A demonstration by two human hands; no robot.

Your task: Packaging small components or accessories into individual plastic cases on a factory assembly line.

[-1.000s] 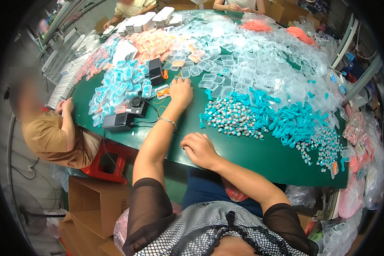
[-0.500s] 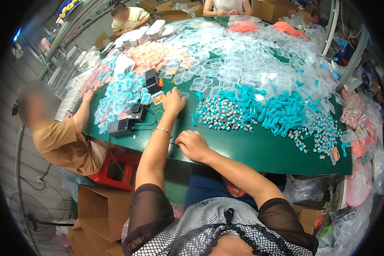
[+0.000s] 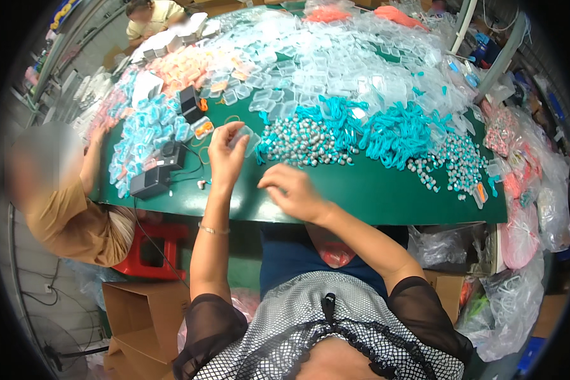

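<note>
My left hand [image 3: 225,155] is raised over the green table, its fingers closed on a small clear plastic case [image 3: 251,142]. My right hand [image 3: 292,191] hovers above the table's near part, to the right of the left one. Its fingers are loosely bent and slightly blurred, and nothing shows between them. Just beyond the two hands lies a heap of grey-and-teal beads [image 3: 307,140]. Left of my left hand is a clear case with an orange cord [image 3: 203,128]. Bundles of teal cord [image 3: 392,136] lie to the right.
Black box-shaped devices [image 3: 151,182] with cables stand left. Beside them are piles of blue-filled cases [image 3: 147,126] and orange-filled cases [image 3: 180,68]. Empty clear cases [image 3: 335,69] cover the far table. A co-worker in a tan shirt [image 3: 69,212] sits left; another person [image 3: 155,22] works farther off.
My left hand has drawn back from the table, lifting the clear case. My right hand has risen from the table's near edge, its fingers loosening. The whole view has shifted.
</note>
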